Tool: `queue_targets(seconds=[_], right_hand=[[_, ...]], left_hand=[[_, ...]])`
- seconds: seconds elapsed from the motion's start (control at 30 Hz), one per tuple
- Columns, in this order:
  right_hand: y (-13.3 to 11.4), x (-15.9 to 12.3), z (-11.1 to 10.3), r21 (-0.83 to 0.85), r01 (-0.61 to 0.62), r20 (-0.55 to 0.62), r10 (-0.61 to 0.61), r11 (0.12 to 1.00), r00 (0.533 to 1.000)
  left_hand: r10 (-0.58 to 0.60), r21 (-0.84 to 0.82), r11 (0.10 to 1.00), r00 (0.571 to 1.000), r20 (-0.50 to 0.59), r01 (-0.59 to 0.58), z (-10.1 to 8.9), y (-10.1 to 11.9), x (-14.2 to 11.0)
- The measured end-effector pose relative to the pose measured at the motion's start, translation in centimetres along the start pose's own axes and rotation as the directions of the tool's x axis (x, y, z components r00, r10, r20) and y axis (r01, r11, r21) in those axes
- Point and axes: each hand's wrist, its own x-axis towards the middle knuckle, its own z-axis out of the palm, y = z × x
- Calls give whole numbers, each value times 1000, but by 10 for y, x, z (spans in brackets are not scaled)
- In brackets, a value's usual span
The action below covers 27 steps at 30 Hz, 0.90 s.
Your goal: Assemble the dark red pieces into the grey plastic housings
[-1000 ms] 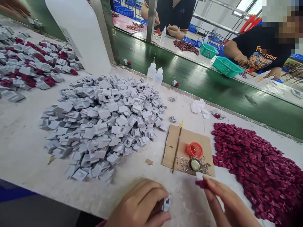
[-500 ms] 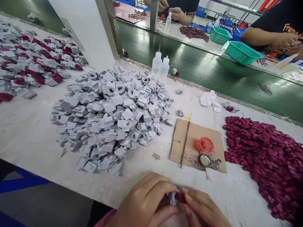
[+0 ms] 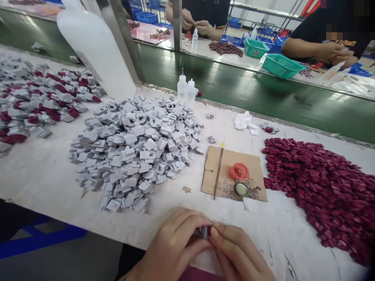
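My left hand (image 3: 172,246) and my right hand (image 3: 237,253) meet at the table's near edge, fingertips pinched together on a small grey plastic piece (image 3: 204,232) with a dark red piece pushed against it. Most of both pieces is hidden by my fingers. A big heap of loose grey pieces (image 3: 137,148) lies ahead to the left. A heap of dark red pieces (image 3: 319,187) spreads on the right.
A cardboard square (image 3: 231,171) holds a thin stick, an orange cap and a round metal lid. Two small dropper bottles (image 3: 186,88) and a big white bottle (image 3: 96,50) stand at the back. Joined grey-and-red parts (image 3: 41,97) lie far left. Other people work beyond the green belt (image 3: 234,89).
My right hand brought a dark red piece from the right to the grey piece in my left hand. Both hands now press together. The view shifted slightly.
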Motion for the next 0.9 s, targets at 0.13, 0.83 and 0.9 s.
queue_targets(seconds=[0.13, 0.83, 0.9], right_hand=[[10, 0, -8, 65, 123, 148, -131, 990, 980], [105, -10, -114, -804, 191, 44, -264, 564, 964], [107, -9, -112, -839, 150, 33, -225, 524, 974]], left_hand=[[-54, 10, 999, 998, 13, 54, -1, 3, 1], [101, 377, 915, 986, 130, -143, -39, 86, 233], [67, 431, 895, 990, 126, -115, -25, 74, 282]])
